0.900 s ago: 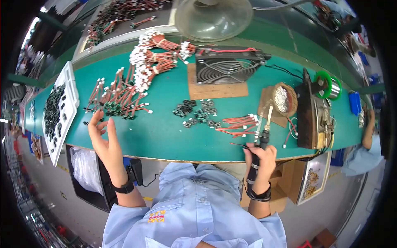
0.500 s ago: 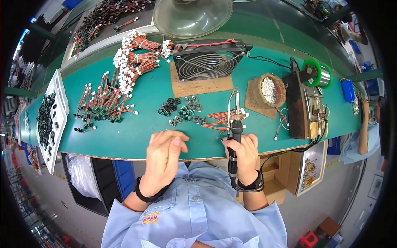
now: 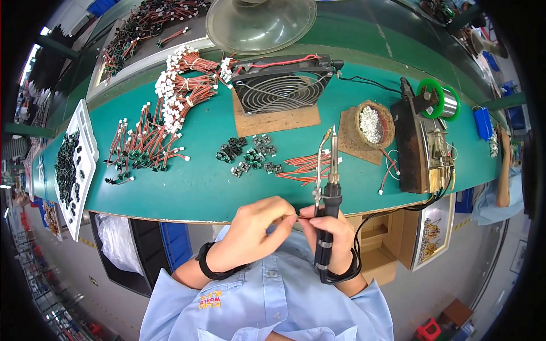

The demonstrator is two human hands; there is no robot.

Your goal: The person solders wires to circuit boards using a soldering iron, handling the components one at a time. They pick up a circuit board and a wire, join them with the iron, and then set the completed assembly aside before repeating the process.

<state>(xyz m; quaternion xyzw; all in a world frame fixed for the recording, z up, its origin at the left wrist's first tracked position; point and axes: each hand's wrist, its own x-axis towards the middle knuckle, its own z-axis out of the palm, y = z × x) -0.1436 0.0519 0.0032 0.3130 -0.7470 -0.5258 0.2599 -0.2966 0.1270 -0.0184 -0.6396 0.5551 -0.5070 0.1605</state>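
My right hand [image 3: 341,234] is closed around the black handle of a soldering iron [image 3: 330,196], which stands nearly upright with its tip toward the far side. A thin solder feed tube [image 3: 319,170] runs along the iron's left. My left hand [image 3: 253,227] is closed in a pinch beside the right fingers, at the bench's near edge. Between the two hands shows a short bit of thin red wire [image 3: 303,217]; its ends are hidden by the fingers. Just beyond lie red wire leads [image 3: 304,167] with white plugs and small green-and-black circuit parts [image 3: 253,156].
A black fan [image 3: 284,91] stands on a board at the back. To the right are a round bowl of white bits [image 3: 371,125], a solder spool [image 3: 446,103] and a metal-topped box [image 3: 421,148]. Bundled leads [image 3: 185,85] and a white tray [image 3: 85,165] are on the left.
My left hand has moved right and closed in a pinch against the right hand's fingers. The soldering iron has shifted slightly right and nearer to me.
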